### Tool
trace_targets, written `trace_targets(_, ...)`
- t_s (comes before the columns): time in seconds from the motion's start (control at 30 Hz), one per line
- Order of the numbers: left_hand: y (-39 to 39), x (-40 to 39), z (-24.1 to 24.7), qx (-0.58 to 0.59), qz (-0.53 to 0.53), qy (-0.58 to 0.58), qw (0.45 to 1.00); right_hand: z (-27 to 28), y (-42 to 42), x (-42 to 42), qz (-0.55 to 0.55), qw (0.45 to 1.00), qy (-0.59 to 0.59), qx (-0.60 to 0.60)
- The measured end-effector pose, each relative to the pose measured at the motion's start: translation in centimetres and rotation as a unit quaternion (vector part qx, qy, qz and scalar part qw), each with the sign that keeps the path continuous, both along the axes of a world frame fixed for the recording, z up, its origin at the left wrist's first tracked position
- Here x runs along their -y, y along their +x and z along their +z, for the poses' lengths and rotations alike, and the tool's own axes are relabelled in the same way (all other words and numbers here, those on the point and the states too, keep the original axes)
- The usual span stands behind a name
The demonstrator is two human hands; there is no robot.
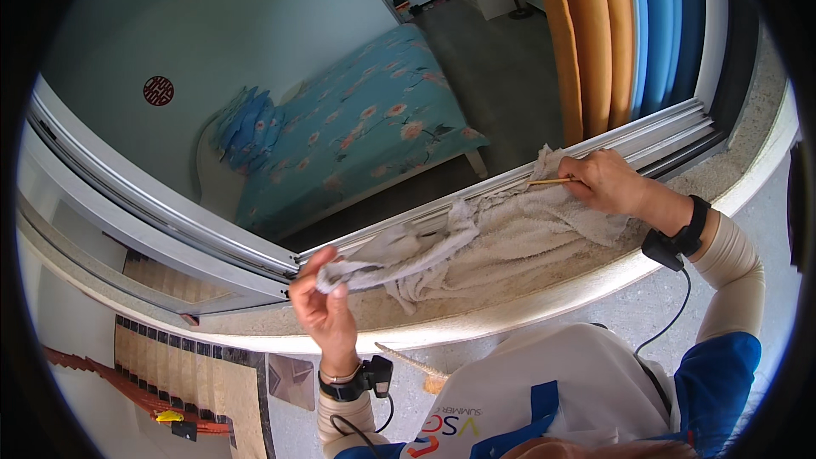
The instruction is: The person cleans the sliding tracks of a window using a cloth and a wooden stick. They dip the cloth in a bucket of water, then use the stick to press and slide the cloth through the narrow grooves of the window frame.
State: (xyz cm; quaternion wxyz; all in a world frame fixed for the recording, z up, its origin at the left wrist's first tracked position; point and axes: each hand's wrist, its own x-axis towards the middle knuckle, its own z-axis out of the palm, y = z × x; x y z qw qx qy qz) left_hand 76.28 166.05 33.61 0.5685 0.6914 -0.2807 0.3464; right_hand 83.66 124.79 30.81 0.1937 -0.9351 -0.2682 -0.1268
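Note:
A worn, off-white towel (510, 236), stained grey in places, lies bunched along the stone sill and the metal sliding-window track (666, 131). My left hand (328, 309) pinches one end of it between thumb and fingers, near the left corner of the opening. At the towel's other end, my right hand (609, 182) grips a thin wooden stick (549, 182), perhaps a chopstick, which points left over the track. Part of the cloth lies under and behind my right hand. The towel hides the middle of the track.
A white-framed sliding sash (159, 204) stands at the left. Orange curtains (590, 44) and blue curtains (666, 32) hang inside at right. Beyond the opening is a bed (382, 121) with a floral cover. Below the sill, a brush (433, 382) lies near a staircase (191, 370).

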Motion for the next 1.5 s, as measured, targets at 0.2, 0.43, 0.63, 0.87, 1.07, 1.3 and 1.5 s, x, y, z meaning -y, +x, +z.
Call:
trace_targets(0.2,-0.5,-3.2,1.5,0.019,0.094,-0.064,0.993,4.1,-2.7,3.0,-0.108,0.989,0.01,0.097)
trace_targets(0.43,6.2,-4.0,1.0,-0.066,0.153,-0.049,0.985,5.2,-2.4,9.4,-0.258,0.93,-0.04,0.258)
trace_targets(0.63,12.6,-6.9,-4.7,-0.233,0.19,0.17,0.938,1.1,-0.5,11.2,-0.328,0.907,-0.215,0.153)
trace_targets(0.87,8.2,-3.9,-4.3,-0.182,0.218,0.295,0.912,3.6,-1.9,9.5,-0.198,0.968,-0.14,0.058)
trace_targets(1.07,7.9,-5.0,-5.5,-0.181,0.179,0.276,0.927,4.0,-0.6,10.4,-0.179,0.973,-0.145,0.012)
trace_targets(1.3,8.1,-5.0,-5.9,-0.174,0.184,0.239,0.938,0.5,0.7,11.7,-0.192,0.967,-0.16,0.053)
trace_targets(1.5,7.8,-5.2,-6.0,-0.165,0.213,0.224,0.937,1.4,0.8,12.0,-0.228,0.94,-0.165,0.193)
